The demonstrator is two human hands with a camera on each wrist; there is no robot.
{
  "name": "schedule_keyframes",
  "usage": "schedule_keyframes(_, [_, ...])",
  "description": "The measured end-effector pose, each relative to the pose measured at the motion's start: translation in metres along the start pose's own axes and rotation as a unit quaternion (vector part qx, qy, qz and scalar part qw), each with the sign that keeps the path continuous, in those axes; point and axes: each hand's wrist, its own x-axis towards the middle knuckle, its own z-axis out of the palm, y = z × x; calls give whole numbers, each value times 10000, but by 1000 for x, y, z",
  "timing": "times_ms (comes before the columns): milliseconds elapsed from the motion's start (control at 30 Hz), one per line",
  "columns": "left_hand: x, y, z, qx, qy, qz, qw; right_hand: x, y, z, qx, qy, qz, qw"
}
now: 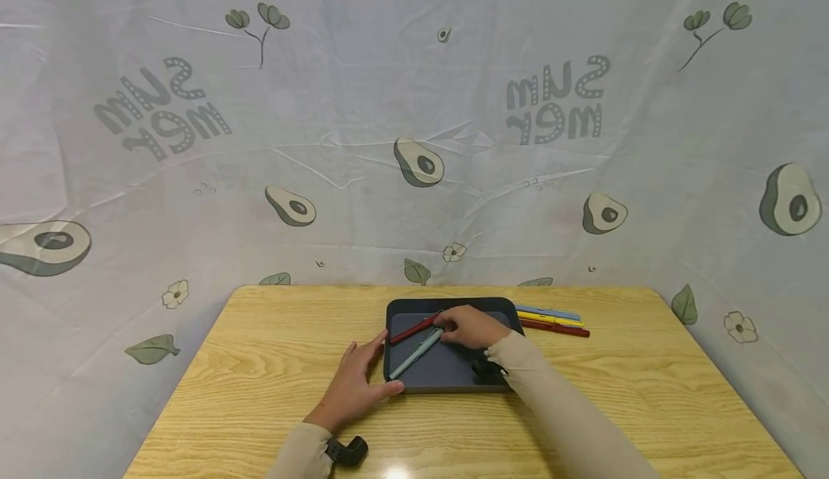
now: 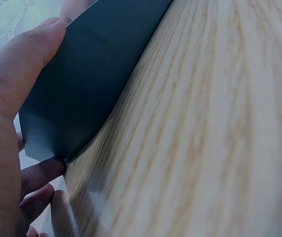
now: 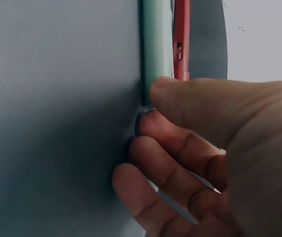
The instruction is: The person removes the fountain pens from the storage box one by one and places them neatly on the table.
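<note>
A dark grey tray (image 1: pixel 447 388) lies on the table with a light green pen (image 1: pixel 414 355) and a red pen (image 1: pixel 411 331) inside, both slanting. My right hand (image 1: pixel 471 326) reaches into the tray and pinches the upper end of the green pen. In the right wrist view its thumb presses on the end of the green pen (image 3: pixel 156 44), and three curled fingers sit below; the index finger is hidden. My left hand (image 1: pixel 355 384) touches the tray's near left corner, fingers spread. Its thumb rests against the tray's outer wall (image 2: pixel 86 79) in the left wrist view.
Right of the tray, a blue pen (image 1: pixel 550 312), a yellow pen (image 1: pixel 549 318) and a dark red pen (image 1: pixel 558 329) lie side by side on the wooden table (image 1: pixel 285 349). A printed curtain (image 1: pixel 350 105) hangs behind the table's far edge.
</note>
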Motion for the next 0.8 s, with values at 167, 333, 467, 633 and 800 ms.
schedule_keyframes(167, [2,-1,0,79,-17,54,10000,0,1,-2,-5,-135,-181,9997])
schedule_keyframes(333, [4,-3,1,111,45,131,9998,-2,2,-4,-46,-62,-389,9992])
schedule_keyframes(467, [4,-3,1,138,51,148,9998,-3,2,-5,-12,-52,-414,9991])
schedule_keyframes(633, [2,-3,1,91,7,64,9999,-4,-1,-3,113,-188,-524,9984])
schedule_keyframes(800, [1,-4,2,91,28,33,9999,-5,0,-2,-67,-266,-533,9982])
